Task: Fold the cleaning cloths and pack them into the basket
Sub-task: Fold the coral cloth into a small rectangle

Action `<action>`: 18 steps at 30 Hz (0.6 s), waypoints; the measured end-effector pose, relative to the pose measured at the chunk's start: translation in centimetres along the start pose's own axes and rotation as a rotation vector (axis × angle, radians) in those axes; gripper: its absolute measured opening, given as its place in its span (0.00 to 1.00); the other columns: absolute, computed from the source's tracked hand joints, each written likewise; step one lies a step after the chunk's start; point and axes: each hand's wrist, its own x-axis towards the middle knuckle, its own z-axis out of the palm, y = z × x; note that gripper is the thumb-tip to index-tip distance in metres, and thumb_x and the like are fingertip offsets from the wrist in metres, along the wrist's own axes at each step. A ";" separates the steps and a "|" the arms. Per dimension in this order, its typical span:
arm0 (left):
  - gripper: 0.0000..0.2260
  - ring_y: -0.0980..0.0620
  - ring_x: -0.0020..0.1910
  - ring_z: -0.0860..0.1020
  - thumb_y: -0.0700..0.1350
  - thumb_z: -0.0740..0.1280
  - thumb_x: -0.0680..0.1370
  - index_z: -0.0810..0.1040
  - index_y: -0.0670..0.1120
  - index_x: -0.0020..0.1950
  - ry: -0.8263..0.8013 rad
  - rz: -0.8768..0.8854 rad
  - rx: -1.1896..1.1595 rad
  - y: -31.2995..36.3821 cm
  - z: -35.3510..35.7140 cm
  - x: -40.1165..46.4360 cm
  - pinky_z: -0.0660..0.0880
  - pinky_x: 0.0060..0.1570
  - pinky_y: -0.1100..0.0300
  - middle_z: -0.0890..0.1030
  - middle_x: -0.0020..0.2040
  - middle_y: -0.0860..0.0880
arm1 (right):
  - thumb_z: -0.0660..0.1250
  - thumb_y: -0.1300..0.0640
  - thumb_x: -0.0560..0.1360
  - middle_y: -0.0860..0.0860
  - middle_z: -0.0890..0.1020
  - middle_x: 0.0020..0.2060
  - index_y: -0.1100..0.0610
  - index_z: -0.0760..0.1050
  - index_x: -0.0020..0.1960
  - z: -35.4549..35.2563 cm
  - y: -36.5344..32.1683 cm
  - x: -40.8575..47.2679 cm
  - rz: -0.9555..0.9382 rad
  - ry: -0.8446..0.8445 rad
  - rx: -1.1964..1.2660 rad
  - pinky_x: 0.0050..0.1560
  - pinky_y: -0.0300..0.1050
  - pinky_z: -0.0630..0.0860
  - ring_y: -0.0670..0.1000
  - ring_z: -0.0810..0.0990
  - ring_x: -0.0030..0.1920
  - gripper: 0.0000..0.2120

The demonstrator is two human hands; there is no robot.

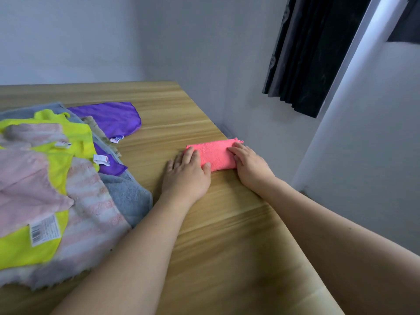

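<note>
Head view, left hand [186,171] and right hand [248,164] flat on pink cloth [217,154]

Two bare forearms reach into view from the lower edge, with no sleeve, cuff or glove on either. The left hand [185,176] is broad, with short, rounded fingers and closely trimmed nails. The right hand [248,165] looks much the same. Neither wrist carries a watch, band or bracelet, and no ring shows on any finger. The arms are full and smooth.
</note>
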 end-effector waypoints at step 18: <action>0.19 0.43 0.67 0.65 0.41 0.58 0.75 0.72 0.47 0.66 0.071 0.033 0.172 -7.4 -11.0 -11.1 0.63 0.67 0.51 0.68 0.70 0.48 | 0.61 0.65 0.77 0.56 0.70 0.70 0.61 0.68 0.70 0.5 -13.9 -9.2 -0.217 0.202 0.251 0.67 0.37 0.59 0.54 0.68 0.70 0.21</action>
